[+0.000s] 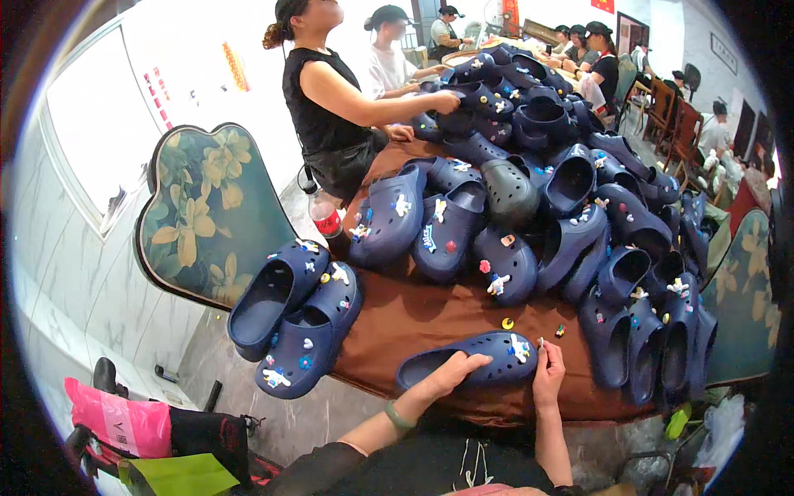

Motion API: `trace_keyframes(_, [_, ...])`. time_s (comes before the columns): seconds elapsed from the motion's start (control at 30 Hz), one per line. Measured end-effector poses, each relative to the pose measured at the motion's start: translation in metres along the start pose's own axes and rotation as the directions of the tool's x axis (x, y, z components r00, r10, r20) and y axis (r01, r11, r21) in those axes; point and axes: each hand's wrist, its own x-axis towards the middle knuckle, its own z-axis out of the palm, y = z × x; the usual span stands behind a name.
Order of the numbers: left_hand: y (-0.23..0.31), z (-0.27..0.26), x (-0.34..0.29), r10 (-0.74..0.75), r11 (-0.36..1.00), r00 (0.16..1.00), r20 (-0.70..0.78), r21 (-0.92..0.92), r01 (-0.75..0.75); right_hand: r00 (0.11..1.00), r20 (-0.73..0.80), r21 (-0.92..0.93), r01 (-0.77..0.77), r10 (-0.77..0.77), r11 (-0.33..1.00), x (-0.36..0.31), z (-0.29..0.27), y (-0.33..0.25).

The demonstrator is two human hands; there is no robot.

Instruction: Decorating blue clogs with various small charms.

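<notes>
A navy blue clog [475, 345] lies on its side at the table's near edge, its toe toward the right. My left hand [459, 372] is closed on its near side, thumb across the upper. White-and-blue cartoon charms [519, 349] sit on the toe. Just right of the toe, my right hand [549, 376] pinches a small whitish piece [541, 341] between thumb and fingertips; its kind is too small to make out. Beyond the clog lie a loose yellow charm [507, 323] and a small green-and-red charm [561, 331].
A decorated pair of navy clogs [308, 339] stands at the left table edge. A large heap of clogs [571, 178] covers the far part of the brown-covered table [397, 310]. A person in black [331, 107] reaches into it. Flowered chairbacks [207, 211] flank the table; a bottle [324, 217] stands nearby.
</notes>
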Motion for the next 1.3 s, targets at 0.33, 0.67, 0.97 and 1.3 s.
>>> trace_keyframes(0.33, [-0.032,-0.016,0.004,0.019,0.993,0.996,0.088,0.111,-0.029,1.000,-0.008,-0.032,-0.007,0.007,0.999,-0.023,-0.009,-0.004])
trace_keyframes(0.67, [-0.020,-0.001,-0.007,0.289,0.931,0.944,0.161,0.181,-0.316,0.997,-0.065,0.021,0.032,-0.031,0.999,0.011,-0.009,-0.064])
trace_keyframes(0.97, [-0.051,-0.001,-0.025,0.335,0.884,0.922,0.193,0.275,-0.379,0.641,0.443,-0.188,0.750,-0.627,0.634,0.001,0.023,-0.102])
trace_keyframes(1.3, [-0.043,-0.002,-0.024,0.325,0.867,0.921,0.216,0.320,-0.381,0.590,0.432,-0.281,0.807,-0.682,0.520,0.006,0.028,-0.093])
